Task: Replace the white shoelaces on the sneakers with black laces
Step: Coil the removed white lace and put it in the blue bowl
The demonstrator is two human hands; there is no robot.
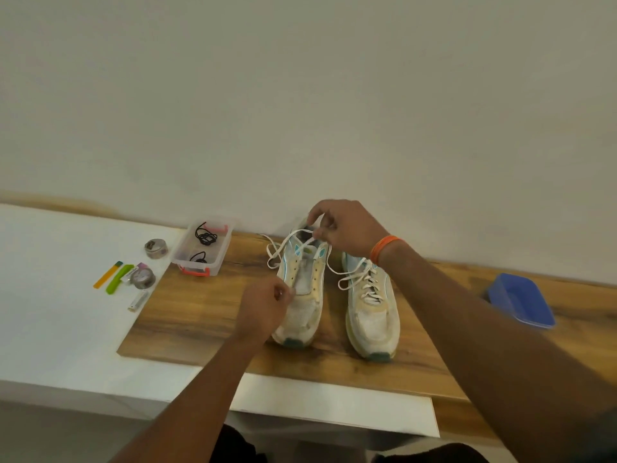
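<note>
Two worn white sneakers stand side by side on a wooden board (207,315). The left sneaker (302,315) has most eyelets bare, and its white lace (278,252) hangs loose around the collar. My right hand (344,228) pinches that lace above the collar and holds it up. My left hand (263,307) grips the left sneaker's side near the lower eyelets. The right sneaker (372,315) is still laced in white. Black laces (205,237) lie coiled in a clear plastic box (200,269) to the left.
A blue plastic lid or tray (521,300) sits at the right of the board. On the white table (50,255) to the left lie two round tins, a yellow strip, a green tool and a small white tube. A wall runs close behind the sneakers.
</note>
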